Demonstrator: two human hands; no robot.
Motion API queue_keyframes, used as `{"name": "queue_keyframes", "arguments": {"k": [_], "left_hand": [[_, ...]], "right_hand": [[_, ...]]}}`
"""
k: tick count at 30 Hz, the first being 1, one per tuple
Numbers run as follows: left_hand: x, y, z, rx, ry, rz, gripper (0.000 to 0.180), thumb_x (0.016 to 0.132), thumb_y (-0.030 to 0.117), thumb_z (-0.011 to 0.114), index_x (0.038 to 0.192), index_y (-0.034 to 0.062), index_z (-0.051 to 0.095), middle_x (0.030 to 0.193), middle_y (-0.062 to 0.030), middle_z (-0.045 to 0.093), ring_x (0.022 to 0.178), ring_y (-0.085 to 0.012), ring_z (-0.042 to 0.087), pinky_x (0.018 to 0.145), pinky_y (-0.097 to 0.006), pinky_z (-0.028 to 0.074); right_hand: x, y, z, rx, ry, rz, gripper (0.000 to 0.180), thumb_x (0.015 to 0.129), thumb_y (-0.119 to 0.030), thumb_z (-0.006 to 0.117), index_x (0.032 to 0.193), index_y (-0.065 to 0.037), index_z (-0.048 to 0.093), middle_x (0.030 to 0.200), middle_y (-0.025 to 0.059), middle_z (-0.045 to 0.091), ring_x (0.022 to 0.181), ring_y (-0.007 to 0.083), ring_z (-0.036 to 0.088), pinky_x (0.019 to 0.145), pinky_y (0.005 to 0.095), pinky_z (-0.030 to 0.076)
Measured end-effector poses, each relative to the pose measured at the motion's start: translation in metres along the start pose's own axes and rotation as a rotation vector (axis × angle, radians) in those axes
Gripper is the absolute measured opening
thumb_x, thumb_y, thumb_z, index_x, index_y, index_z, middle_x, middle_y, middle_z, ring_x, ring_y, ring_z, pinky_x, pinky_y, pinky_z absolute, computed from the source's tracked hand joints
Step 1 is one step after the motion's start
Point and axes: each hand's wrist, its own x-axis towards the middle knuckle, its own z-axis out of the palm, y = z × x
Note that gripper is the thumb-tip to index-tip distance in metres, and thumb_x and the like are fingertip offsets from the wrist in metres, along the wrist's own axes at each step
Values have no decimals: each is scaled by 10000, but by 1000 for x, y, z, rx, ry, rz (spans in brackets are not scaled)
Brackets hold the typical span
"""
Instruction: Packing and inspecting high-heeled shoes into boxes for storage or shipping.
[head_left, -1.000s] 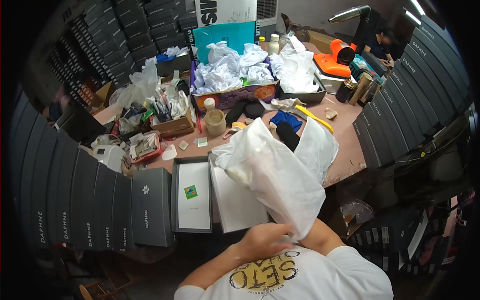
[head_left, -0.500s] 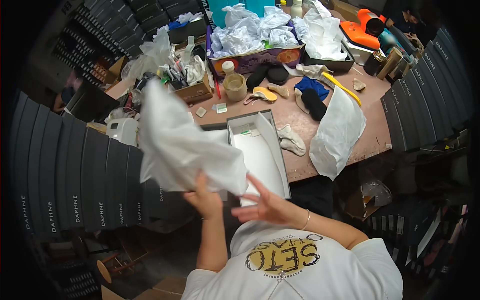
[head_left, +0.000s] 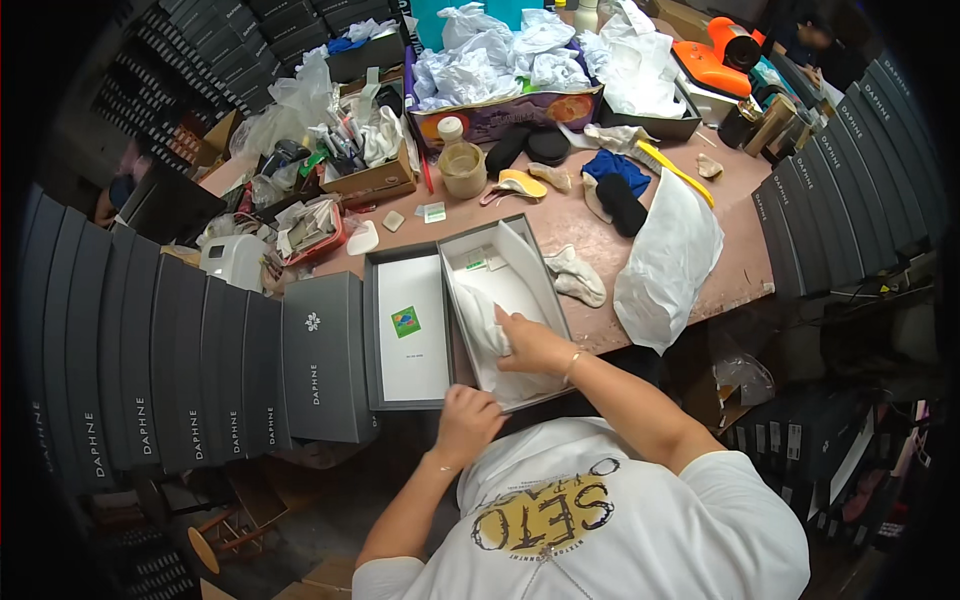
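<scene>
**White paper pressed into an open shoe box**

One open grey box (head_left: 552, 300) is seen on the pink worktop (head_left: 735, 270), its lid (head_left: 410, 325) lying just beside it on the left. White wrapping paper (head_left: 483, 318) lies inside the box, under the right hand (head_left: 530, 343), whose fingers are spread flat upon it. The left hand (head_left: 465, 420) is closed over the box's near edge. A second white sheet (head_left: 668, 262) is draped off the worktop edge.

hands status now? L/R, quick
Left hand: curled on the near edge of the open shoe box, apparently gripping it.
Right hand: inside the box, pressing down white tissue paper.
</scene>
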Motion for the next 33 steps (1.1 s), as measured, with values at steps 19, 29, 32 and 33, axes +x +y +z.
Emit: {"name": "queue_keyframes", "arguments": {"k": [19, 29, 32, 33], "left_hand": [[162, -76, 8, 214, -503, -8, 364, 792, 102, 590, 1153, 103, 631, 1171, -133, 572, 1169, -276, 506, 1087, -588, 239], [155, -33, 7, -46, -591, -150, 545, 993, 410, 366, 866, -10, 689, 892, -195, 669, 917, -336, 616, 1088, -536, 232], [186, -12, 21, -602, -245, -233, 546, 965, 496, 429, 1089, 9, 642, 1038, -188, 657, 1037, -272, 611, 1065, -534, 276], [196, -4, 25, -866, -149, -329, 576, 954, 524, 447, 1180, 22, 617, 1102, -182, 649, 1091, -249, 600, 1062, -533, 284]], "right_hand": [[-124, 122, -107, -960, 559, 90, 534, 811, -121, 554, 1336, -202, 502, 1454, 155, 345, 1355, 364, 298, 1058, 635, 220], [-158, 146, -203, -703, 902, 105, 194, 822, -49, 584, 1002, -67, 653, 930, 120, 618, 856, 290, 611, 708, 398, 491], [-168, 127, -249, -507, 1102, 145, 197, 862, -27, 554, 1028, -45, 657, 904, 128, 616, 831, 321, 606, 733, 383, 491], [-167, 113, -261, -367, 1141, -27, 269, 844, 30, 531, 1073, -42, 653, 876, 131, 622, 789, 318, 606, 723, 361, 486]]}}
